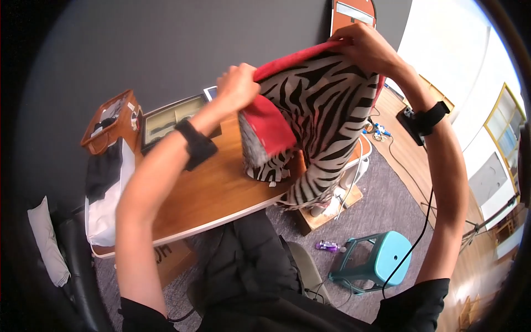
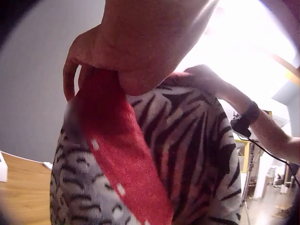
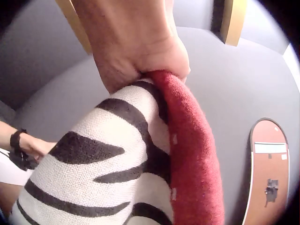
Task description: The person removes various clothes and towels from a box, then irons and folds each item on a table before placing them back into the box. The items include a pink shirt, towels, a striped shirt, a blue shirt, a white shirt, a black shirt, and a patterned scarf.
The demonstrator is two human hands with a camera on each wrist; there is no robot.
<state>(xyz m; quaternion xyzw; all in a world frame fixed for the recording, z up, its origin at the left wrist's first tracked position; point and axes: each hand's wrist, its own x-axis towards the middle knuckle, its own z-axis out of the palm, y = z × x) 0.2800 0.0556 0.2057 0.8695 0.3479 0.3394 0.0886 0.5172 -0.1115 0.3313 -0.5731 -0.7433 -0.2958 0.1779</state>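
A zebra-striped cloth (image 1: 332, 105) with a red border hangs in the air above the table, its lower end near the table's edge. My left hand (image 1: 238, 87) grips its red edge on the left, and my right hand (image 1: 368, 48) grips the same edge higher on the right. In the left wrist view the left hand (image 2: 136, 47) pinches the red band (image 2: 126, 159), which drops in front of the stripes. The right wrist view has the right hand (image 3: 136, 47) closed round the cloth (image 3: 89, 159) at its red edge; the fingertips are hidden.
The wooden table (image 1: 193, 202) holds a brown basket (image 1: 113, 119), a shallow box (image 1: 171, 119) and dark and white fabric (image 1: 105, 171) at the left. A teal stool (image 1: 387, 257), a purple packet (image 1: 330, 246) and a wooden box (image 1: 310, 221) stand or lie on the floor. A cable hangs by the right arm.
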